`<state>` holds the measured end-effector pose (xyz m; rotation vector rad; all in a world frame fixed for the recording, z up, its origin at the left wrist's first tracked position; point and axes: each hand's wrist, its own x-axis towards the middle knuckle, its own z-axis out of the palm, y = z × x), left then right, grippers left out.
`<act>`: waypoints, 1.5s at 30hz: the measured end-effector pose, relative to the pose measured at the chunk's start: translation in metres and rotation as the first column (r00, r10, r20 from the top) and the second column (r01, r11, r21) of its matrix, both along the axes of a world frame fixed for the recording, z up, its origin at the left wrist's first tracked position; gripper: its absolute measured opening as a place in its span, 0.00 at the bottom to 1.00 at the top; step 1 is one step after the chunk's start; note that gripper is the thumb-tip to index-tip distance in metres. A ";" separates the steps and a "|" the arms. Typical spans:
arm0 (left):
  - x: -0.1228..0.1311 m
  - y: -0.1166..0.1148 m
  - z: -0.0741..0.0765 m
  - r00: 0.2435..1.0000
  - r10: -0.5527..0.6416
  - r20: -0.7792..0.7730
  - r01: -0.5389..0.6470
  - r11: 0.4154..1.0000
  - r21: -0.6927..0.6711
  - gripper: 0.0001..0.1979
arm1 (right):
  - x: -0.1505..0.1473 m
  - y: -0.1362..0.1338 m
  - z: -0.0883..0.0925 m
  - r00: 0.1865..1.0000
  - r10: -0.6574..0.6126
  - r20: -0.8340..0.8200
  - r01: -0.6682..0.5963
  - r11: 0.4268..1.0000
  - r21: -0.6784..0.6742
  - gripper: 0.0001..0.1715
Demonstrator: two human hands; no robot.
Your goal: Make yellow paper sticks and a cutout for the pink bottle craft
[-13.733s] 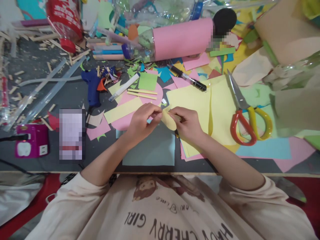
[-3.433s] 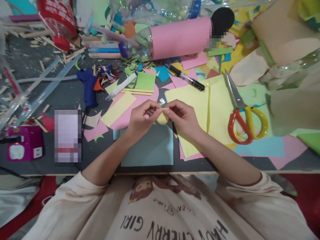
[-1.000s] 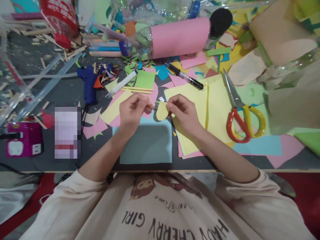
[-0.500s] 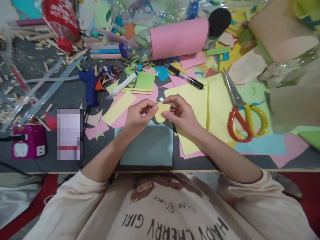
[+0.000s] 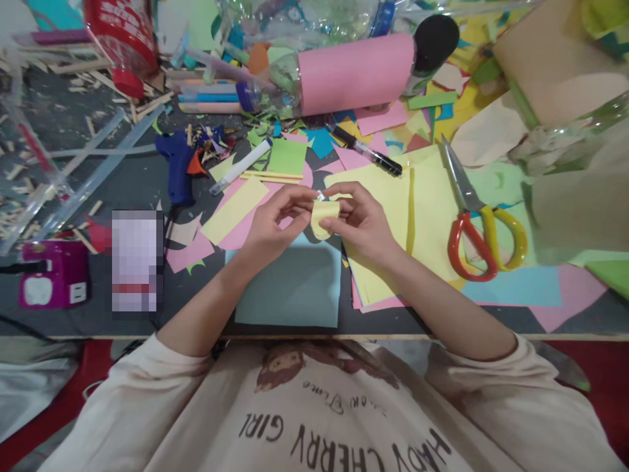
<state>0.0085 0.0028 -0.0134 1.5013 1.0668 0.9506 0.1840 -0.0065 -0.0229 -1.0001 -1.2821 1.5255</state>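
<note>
A small yellow paper piece [image 5: 325,219], curved with a rounded lower end, is between my two hands. My right hand [image 5: 361,223] pinches it from the right, thumb across its front. On its left edge rest the bent fingers of my left hand [image 5: 280,219], thumb and fingertips close to the paper. A tiny white object [image 5: 320,195] shows at the fingertips above it; what it is cannot be made out. Below the hands lies a blue-grey sheet [image 5: 289,288], and yellow sheets [image 5: 383,262] lie under and beside my right hand.
Scissors [image 5: 472,223] with red and yellow handles lie at the right. A blue glue gun [image 5: 177,170], a white marker [image 5: 243,165] and a black marker [image 5: 368,151] lie beyond the hands. A pink-wrapped bottle [image 5: 356,73] lies at the back among paper scraps.
The yellow paper piece has turned slightly and its top now curves over. The fingers of my left hand have stretched a little further over toward my right hand.
</note>
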 end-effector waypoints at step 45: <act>0.001 0.000 -0.006 0.990 0.089 -0.110 -0.082 0.995 0.062 0.17 | -0.002 0.000 -0.003 0.997 -0.011 0.075 0.015 0.999 -0.049 0.22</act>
